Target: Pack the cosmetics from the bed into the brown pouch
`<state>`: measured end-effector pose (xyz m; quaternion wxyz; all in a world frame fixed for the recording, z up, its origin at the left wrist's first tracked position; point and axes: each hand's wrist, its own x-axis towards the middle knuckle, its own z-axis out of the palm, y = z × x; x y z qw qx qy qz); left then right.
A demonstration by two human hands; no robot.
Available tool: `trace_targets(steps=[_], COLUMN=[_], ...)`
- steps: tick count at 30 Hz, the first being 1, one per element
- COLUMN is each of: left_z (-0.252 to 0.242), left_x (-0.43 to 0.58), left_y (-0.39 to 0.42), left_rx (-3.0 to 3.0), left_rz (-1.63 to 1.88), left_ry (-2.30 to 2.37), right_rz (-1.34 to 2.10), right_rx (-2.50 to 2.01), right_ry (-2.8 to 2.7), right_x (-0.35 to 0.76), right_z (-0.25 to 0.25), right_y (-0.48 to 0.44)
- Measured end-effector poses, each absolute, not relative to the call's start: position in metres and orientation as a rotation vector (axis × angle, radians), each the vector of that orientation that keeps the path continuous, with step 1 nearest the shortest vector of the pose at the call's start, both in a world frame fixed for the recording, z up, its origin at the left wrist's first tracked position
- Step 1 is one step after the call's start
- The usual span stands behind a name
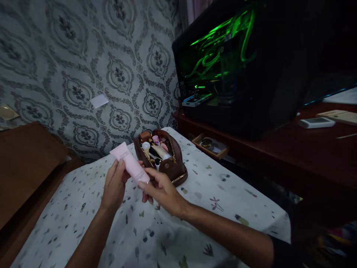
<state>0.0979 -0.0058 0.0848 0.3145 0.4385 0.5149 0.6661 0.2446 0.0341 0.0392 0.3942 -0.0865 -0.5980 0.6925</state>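
Standing open on the white printed tablecloth (pixel 200 178), the brown leather-look cosmetics bag (pixel 180 169) with a gold-toned zip shows me a crowded inside. I make out a cream tube with a white round cap (pixel 145 147) near its left wall, a pale beige tube (pixel 161 152) lying slantwise across the middle, a pink-capped item (pixel 156 139) towards the back and a small black-and-white bottle (pixel 157 163) at the front; the rest is too dim to name. Beyond the table, a small wooden drawer (pixel 224 152) is pulled out, with a dark round object (pixel 206 143) in it.

My room for moving is widest in front of the bag and to its right, where the cloth runs down to the near right corner. The long right edge slopes past the drawer and the dark red desk (pixel 267 147); at the left, a brown wooden panel (pixel 28 163) borders the table.

Both hands hold the pale pink squeeze tube (pixel 132 165), tilted above the cloth just in front of the bag. My left hand (pixel 114 186) is closed around its broad upper end, thumb on the face. My right hand (pixel 164 191) pinches the lower end narrowly between thumb and forefinger. I cannot tell whether the right fingers touch the bag.
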Motion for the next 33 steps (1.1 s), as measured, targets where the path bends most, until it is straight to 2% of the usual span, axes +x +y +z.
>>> trace_targets(steps=[6, 13, 23, 29, 33], left_z=[0.089, 0.038, -0.014, -0.027, -0.031], left_x=[0.096, 0.071, 0.036, 0.037, 0.035], left_y=[0.007, -0.015, -0.033, -0.034, -0.035], left_rx=[1.369, 1.461, 1.148, 1.214, 1.269], left_rz=[1.716, 1.536, 1.53, 1.427, 1.4], left_ry=[1.378, 1.603, 1.623, 1.664, 1.669], right_rz=[1.419, 0.898, 0.501, 0.312, 0.306], right_rx=[-0.44, -0.885, -0.827, -1.021, -1.213], right_ry=[-1.678, -2.013, -1.761, -2.047, -2.313], right_x=[0.272, 0.274, 0.268, 0.242, 0.216], right_z=[0.082, 0.102, 0.122, 0.139, 0.141], right_y=[0.08, 0.139, 0.173, 0.193, 0.203])
